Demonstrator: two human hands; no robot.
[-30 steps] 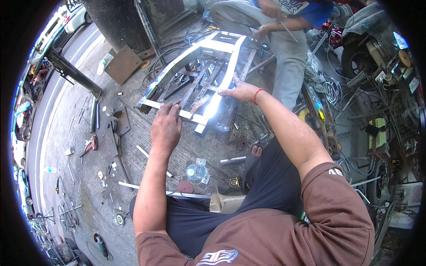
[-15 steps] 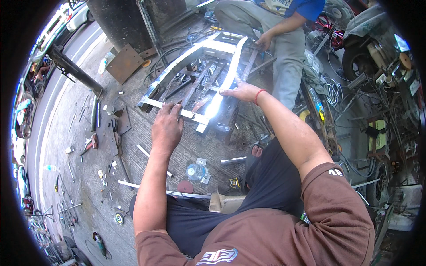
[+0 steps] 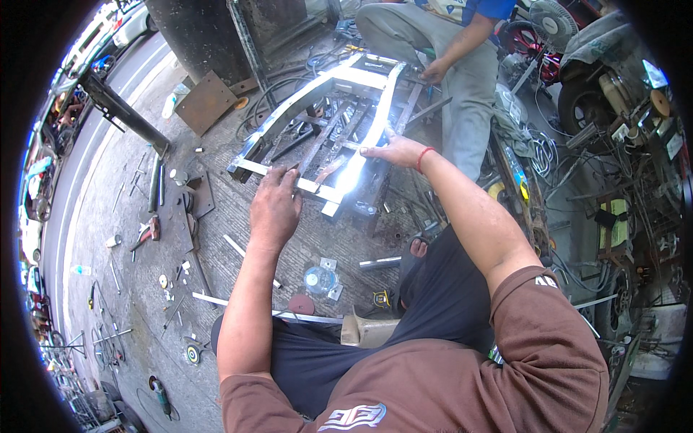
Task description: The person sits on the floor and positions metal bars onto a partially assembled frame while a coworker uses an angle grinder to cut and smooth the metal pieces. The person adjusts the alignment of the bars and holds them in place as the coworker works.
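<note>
Metal frame (image 3: 384,108): one, on the ground ahead of the person, two long rails, near crossbar across. Left hand (image 3: 276,202) over that crossbar, fingers bunched, bent over it; grip underneath hidden, cannot tell. Right hand (image 3: 398,153) at the frame's right rail, thumb spread wide from forefinger, touching it; other fingers hidden. Two contacts, probably to steady the frame. One co-worker's hand (image 3: 435,71) beside its far right corner. One square brown plate (image 3: 206,103) left of the frame; one reddish disc (image 3: 299,303) on its near side.

Left fingers (image 3: 278,180) on metal frame (image 3: 361,77); right fingers (image 3: 375,151) on bright rail (image 3: 377,123).
</note>
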